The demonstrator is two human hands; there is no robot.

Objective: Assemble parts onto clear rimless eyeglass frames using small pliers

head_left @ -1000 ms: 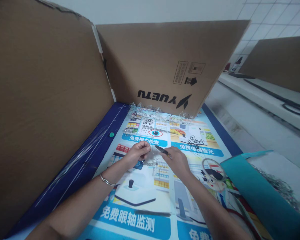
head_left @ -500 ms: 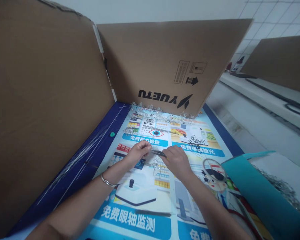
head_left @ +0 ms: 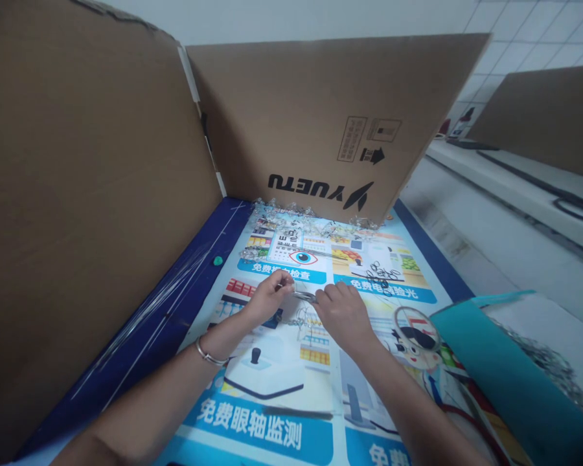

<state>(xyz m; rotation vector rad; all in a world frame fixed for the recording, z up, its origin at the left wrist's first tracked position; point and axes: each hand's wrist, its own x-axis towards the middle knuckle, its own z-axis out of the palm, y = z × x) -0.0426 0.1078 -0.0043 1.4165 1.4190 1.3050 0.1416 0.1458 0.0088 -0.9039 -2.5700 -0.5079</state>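
My right hand (head_left: 344, 317) is closed around a pair of pliers (head_left: 305, 297), whose metal jaws point left. The jaw tips meet the fingertips of my left hand (head_left: 271, 296), which pinches a thin wire, mostly hidden by the fingers. Just below the pliers lies a tangle of thin wire with small clear pieces (head_left: 300, 317); whether it joins the pinched wire I cannot tell. A silver bangle is on my left wrist.
Brown cardboard panels (head_left: 320, 116) stand behind and left. Clear beaded pieces (head_left: 291, 217) line the back panel's foot. Dark rings (head_left: 381, 275) lie right of centre. Long wires (head_left: 160, 317) are at left, near a green lump (head_left: 217, 261). A teal box (head_left: 495, 349) stands at right.
The pliers have turned from slanting up and left to nearly level, with their jaws now at my left fingertips. My right hand has rolled over, knuckles up. My left hand has barely moved.
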